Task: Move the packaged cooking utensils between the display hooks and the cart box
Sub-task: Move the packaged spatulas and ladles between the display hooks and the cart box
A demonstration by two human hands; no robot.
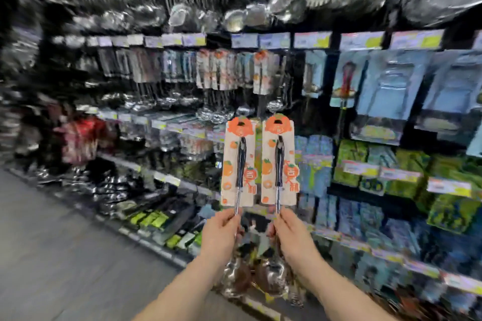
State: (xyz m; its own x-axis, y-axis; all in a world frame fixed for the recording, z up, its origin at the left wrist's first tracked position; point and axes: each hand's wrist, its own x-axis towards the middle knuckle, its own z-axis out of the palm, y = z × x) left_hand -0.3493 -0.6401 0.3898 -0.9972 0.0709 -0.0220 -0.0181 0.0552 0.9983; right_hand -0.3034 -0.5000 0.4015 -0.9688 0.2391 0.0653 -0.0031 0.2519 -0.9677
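The fingers (231,217) of your left hand (221,233) are pinched together on the bare metal stem just below a packaged ladle (238,161). The fingers (283,216) of your right hand (290,234) are clamped the same way on the stem of a second ladle pack (280,161). Both packs stand upright and side by side, almost touching. The orange-printed cards are above your hands, and the shiny ladle bowls (270,279) hang below your wrists.

This looks like the carrying step, with one pack in each hand raised toward the display. The hanging holes at the top point up, so hooking them on seems likelier than taking them away, though the picture does not settle it. If so, the next move means lifting each card to the row where matching packs (262,73) hang, above and just behind yours. There you would slip the top hole over a hook, one hand at a time. The hooks themselves are too blurred to make out. The cart box is not in view.

Beyond the packs stands a tall shop display, smeared by motion. Steel ladles and strainers (234,18) hang along the top. Price labels (310,39) run along the rails. Blue-carded goods (386,86) are on the right, and green and blue packets (352,161) sit lower down. A grey floor (52,242) stretches away on the left.
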